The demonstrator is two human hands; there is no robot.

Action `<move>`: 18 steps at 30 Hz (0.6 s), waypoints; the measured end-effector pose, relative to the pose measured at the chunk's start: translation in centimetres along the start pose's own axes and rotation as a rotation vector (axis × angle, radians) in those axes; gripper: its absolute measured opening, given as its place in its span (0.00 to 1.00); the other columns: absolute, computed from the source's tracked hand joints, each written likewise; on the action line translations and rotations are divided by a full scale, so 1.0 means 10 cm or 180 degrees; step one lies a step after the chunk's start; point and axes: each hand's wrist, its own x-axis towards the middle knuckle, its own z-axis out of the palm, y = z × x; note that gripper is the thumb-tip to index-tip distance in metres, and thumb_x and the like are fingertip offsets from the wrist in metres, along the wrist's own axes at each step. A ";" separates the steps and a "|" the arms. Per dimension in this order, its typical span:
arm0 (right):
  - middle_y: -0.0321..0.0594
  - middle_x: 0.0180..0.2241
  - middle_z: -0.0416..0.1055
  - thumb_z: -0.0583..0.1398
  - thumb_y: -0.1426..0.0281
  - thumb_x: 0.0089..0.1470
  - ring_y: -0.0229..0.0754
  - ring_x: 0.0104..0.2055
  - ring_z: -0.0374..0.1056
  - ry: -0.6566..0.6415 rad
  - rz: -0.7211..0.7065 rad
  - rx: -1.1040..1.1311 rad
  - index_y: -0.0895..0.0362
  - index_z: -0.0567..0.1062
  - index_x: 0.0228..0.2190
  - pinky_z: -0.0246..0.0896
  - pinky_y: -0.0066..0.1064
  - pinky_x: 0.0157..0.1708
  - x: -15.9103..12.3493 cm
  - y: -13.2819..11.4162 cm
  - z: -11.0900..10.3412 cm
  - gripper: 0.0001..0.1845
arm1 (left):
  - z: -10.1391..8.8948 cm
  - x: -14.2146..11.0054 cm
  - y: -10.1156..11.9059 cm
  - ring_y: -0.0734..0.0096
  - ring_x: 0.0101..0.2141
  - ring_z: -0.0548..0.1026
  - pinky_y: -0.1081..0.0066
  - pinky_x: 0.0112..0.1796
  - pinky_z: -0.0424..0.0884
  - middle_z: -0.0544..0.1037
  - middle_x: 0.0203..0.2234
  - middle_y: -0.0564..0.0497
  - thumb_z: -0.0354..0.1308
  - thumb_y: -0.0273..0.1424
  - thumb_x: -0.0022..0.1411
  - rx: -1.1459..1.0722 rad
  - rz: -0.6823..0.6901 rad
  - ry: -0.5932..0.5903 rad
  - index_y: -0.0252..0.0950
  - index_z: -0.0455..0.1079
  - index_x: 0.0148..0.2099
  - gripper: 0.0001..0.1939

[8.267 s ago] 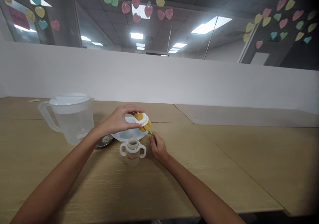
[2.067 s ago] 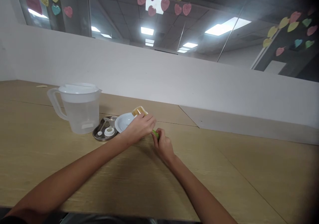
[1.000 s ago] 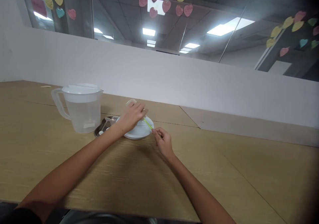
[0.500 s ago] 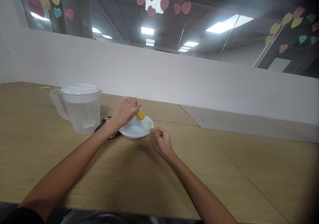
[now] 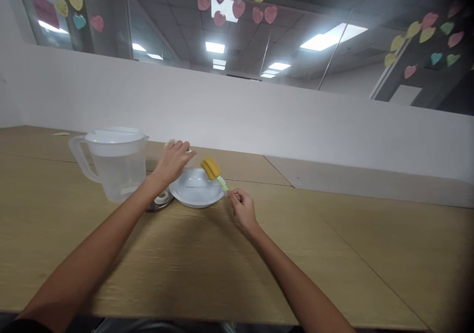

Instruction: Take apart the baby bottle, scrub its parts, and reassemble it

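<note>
My right hand [image 5: 242, 208] is closed round the thin green handle of a sponge brush [image 5: 211, 168]. The brush's yellow sponge head points up and left above the far rim of a white bowl [image 5: 197, 204]. Left of it, my left hand [image 5: 175, 161] grips a clear container [image 5: 171, 143], mostly hidden by my fingers, so its exact kind is unclear. The container is held over the bowl's back left side, apart from the sponge head. The bowl rests on the table and has a glossy, pale inside.
To the left stands a translucent lidded pitcher [image 5: 118, 167] with a handle. A round metal dish [image 5: 165, 205] with a small white ring-shaped piece [image 5: 162, 198] lies beside the bowl, partly under my left forearm. A white wall [image 5: 229, 110] borders the wooden table [image 5: 192, 273].
The sponge head has come out of the clear container. My left hand has moved left with the container, while my right hand keeps the brush in nearly the same place.
</note>
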 end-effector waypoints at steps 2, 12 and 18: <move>0.28 0.13 0.53 0.54 0.54 0.50 0.31 0.15 0.49 0.0214 0.0121 0.0109 0.58 0.67 0.21 0.43 0.23 0.16 0.03 0.03 -0.02 0.20 | 0.02 0.00 0.00 0.57 0.41 0.65 0.60 0.41 0.60 0.69 0.38 0.43 0.51 0.15 0.49 -0.0065 0.0180 0.0023 0.37 0.70 0.47 0.24; 0.26 0.12 0.52 0.58 0.53 0.42 0.30 0.12 0.47 0.0587 0.0810 0.0791 0.57 0.65 0.21 0.45 0.23 0.09 0.10 0.01 -0.07 0.19 | 0.00 0.03 0.09 0.59 0.41 0.65 0.61 0.41 0.61 0.68 0.38 0.44 0.55 0.18 0.49 -0.0503 0.0272 0.0086 0.39 0.69 0.49 0.24; 0.25 0.10 0.51 0.58 0.57 0.44 0.31 0.11 0.47 0.0582 0.1239 0.1090 0.56 0.64 0.22 0.47 0.23 0.09 0.11 0.04 -0.04 0.15 | -0.31 0.06 0.05 0.64 0.37 0.68 0.67 0.37 0.65 0.68 0.35 0.47 0.61 0.37 0.47 -0.1832 -0.0835 -0.0004 0.37 0.65 0.54 0.30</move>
